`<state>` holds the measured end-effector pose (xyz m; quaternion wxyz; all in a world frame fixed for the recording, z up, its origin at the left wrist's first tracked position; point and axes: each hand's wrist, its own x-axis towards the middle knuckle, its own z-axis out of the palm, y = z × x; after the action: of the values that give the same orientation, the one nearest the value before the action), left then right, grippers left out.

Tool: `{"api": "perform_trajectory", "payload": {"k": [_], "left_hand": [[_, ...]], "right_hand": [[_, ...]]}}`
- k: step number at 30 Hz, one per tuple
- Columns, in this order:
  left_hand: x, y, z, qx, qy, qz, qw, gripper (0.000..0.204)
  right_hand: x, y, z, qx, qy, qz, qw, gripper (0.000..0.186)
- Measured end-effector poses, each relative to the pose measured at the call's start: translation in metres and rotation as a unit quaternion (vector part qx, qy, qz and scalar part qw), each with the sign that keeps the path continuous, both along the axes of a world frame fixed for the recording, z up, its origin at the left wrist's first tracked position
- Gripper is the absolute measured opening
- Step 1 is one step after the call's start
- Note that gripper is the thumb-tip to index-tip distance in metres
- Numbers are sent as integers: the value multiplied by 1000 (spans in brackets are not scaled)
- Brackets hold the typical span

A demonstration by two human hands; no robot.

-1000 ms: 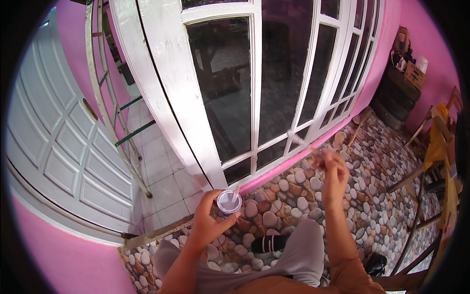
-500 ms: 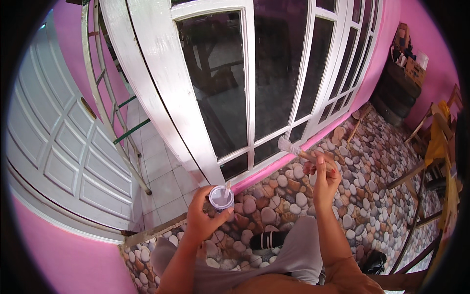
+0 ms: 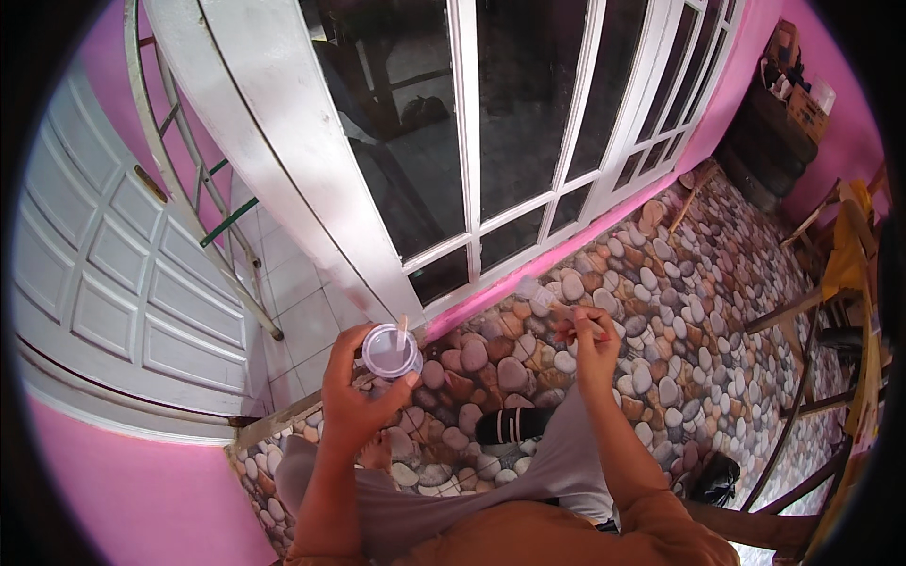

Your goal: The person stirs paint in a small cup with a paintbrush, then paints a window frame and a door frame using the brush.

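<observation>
My left hand (image 3: 354,389) is wrapped around a small clear plastic cup (image 3: 379,361). Inside the cup is a pale liquid that looks like paint, and a thin light stick (image 3: 402,332) leans up from it. My right hand (image 3: 596,347) pinches the handle of a paintbrush (image 3: 540,293); its whitish bristles point left and are smeared by motion. The brush hangs over the pebble-patterned floor, apart from the cup. Ahead stands a white window frame (image 3: 465,160) with dark glass panes, its lower corner just beyond the cup.
A metal ladder (image 3: 179,179) leans at the left by a white panelled door (image 3: 123,255). Stacked tires (image 3: 769,141) stand at the far right. Wooden furniture with yellow cloth (image 3: 845,259) lines the right side. A black sandal-like strap (image 3: 514,425) lies below my hands.
The brush has come down and left, away from the window's lower rail, toward the cup. My left hand with the cup sits slightly further left and higher in view; the view has shifted.
</observation>
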<state>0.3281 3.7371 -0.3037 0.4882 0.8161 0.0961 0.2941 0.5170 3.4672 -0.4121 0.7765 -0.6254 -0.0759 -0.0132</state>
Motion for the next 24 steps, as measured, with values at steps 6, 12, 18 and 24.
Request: {"api": "perform_trajectory", "payload": {"k": [6,12,18,24], "left_hand": [[-5,0,-2,-15,8,-4,1000,61],[-8,1,-5,-18,16,-26,999,64],[-8,2,-5,-8,10,-2,1000,62],[-9,1,-5,-1,12,6,1000,61]], "right_hand": [[7,15,-14,28,41,-2,999,20],[32,27,-16,63,55,-9,996,23],[54,41,-14,93,53,-20,994,24],[75,64,-14,119,28,-2,992,23]]}}
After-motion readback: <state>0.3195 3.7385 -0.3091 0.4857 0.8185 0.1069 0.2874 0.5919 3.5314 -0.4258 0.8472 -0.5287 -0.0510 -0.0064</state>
